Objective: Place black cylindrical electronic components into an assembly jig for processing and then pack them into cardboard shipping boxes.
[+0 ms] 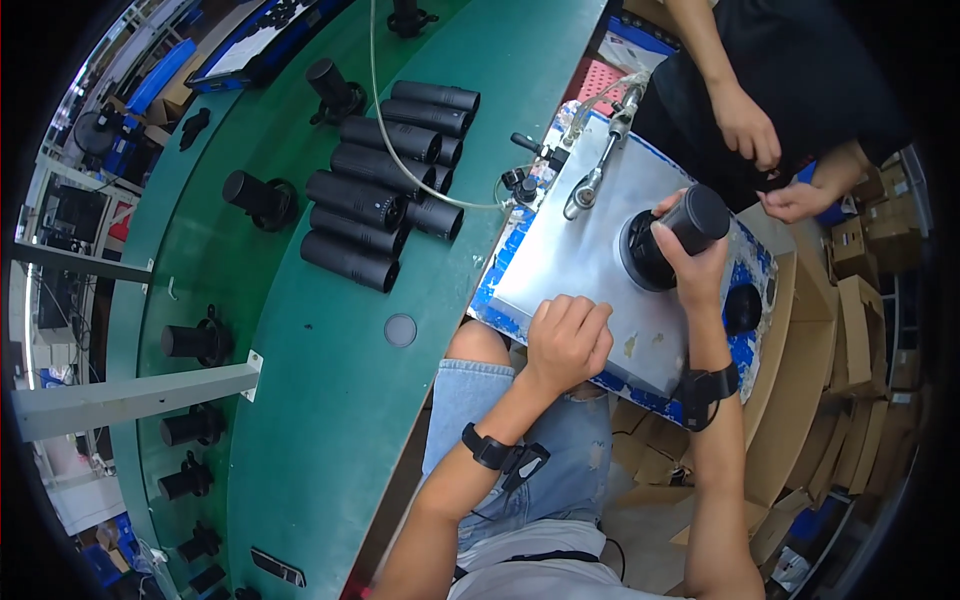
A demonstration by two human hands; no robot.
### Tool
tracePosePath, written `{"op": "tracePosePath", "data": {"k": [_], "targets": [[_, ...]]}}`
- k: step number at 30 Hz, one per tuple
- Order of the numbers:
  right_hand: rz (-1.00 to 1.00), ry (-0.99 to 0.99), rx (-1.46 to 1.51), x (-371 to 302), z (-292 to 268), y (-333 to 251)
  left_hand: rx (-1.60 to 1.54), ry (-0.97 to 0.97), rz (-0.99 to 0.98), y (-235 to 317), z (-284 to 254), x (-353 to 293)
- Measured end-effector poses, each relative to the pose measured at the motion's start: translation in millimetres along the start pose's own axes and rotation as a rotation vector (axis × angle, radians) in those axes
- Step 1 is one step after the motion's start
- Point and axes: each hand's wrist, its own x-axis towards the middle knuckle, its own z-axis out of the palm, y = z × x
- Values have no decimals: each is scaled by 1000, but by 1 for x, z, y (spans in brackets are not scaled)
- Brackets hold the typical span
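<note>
A black cylindrical housing [703,215] with a wide round collar stands tilted on the metal plate [560,260]. My right hand [690,250] is wrapped round its body, thumb on the near side. Over the plate's near left edge, my left hand [568,340] is curled into a fist, knuckles up; its palm side is hidden. A small black round part [742,309] lies on the plate's worn blue border, right of my right wrist. At the plate's far end sits a metal lever fixture [600,165] with a ring-shaped end.
Black tubes [350,260] lie stacked on the green table [340,450], near a flat dark disc [400,330]. Several similar black housings [260,200] stand along the green strip at left. A thin hose [385,130] crosses the table. Across from me, another person's hands [750,130] hover near cardboard boxes [860,330].
</note>
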Motion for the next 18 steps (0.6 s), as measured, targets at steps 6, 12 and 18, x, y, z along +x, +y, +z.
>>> {"op": "tracePosePath", "data": {"k": [6, 12, 18], "targets": [[-6, -417, 232, 37, -27, -14, -69, 52, -4, -1, -4, 3], [-150, 557, -217, 1, 36, -6, -43, 37, -30, 0, -2, 3], [-52, 89, 197, 14, 1, 1, -158, -40, -50, -1, -14, 7]]}}
